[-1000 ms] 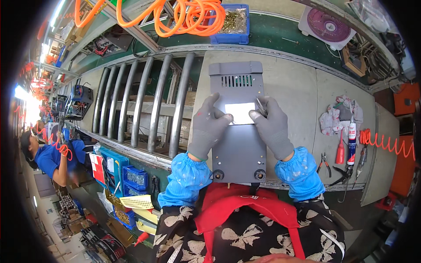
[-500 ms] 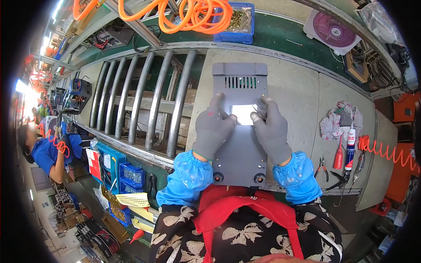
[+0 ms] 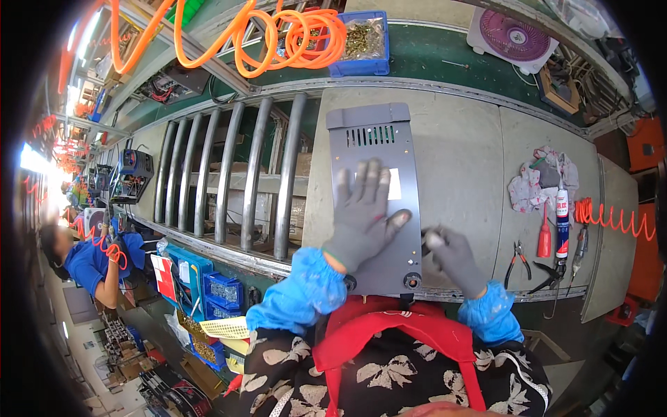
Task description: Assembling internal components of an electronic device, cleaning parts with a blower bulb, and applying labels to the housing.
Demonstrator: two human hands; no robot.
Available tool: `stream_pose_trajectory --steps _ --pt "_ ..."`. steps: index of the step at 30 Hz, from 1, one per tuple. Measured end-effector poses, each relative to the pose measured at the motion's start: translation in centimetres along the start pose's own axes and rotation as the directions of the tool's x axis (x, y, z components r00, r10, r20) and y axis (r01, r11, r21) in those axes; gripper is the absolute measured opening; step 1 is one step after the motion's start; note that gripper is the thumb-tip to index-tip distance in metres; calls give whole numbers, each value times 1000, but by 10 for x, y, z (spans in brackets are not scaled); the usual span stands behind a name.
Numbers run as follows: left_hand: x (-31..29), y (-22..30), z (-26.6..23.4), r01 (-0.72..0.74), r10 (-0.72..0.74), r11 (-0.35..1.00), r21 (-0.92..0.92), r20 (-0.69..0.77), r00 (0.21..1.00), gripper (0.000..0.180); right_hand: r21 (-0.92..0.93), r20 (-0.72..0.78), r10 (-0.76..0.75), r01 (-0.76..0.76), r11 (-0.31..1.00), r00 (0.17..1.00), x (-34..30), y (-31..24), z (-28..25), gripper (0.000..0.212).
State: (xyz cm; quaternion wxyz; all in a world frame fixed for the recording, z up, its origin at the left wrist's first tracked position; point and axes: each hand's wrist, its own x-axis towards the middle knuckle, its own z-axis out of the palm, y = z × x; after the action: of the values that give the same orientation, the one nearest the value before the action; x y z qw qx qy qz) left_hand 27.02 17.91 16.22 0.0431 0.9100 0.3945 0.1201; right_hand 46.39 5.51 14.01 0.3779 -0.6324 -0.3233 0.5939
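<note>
A long grey metal casing lies on the worktable in front of me, with slotted vents at its far end and round dark fittings at its near end. On its top is a white label. My left hand, in a grey glove, presses flat on the casing with fingers stretched, covering the label's left part. Just off the casing's right edge, my right hand has its gloved fingers curled together. Something small and dark shows at its fingertips, too unclear to name.
Metal rollers run off to the left. Pliers, a red bottle, a sealant tube and a crumpled cloth lie at the right. A blue bin and fan stand beyond; a co-worker is far left.
Both hands were at the label with fingers pinched. My left hand has flattened over it, while my right hand has drawn back toward me and off the casing's right side.
</note>
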Motion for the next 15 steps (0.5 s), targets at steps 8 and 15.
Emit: stream_pose_trajectory --steps 8,15 --pt "-62 -20 -13 -229 321 645 -729 -13 947 49 215 80 -54 36 976 995 -41 12 31 43" --pt "-111 -1 -25 504 -535 494 -708 209 818 55 229 48 -259 242 943 965 -13 9 30 36"
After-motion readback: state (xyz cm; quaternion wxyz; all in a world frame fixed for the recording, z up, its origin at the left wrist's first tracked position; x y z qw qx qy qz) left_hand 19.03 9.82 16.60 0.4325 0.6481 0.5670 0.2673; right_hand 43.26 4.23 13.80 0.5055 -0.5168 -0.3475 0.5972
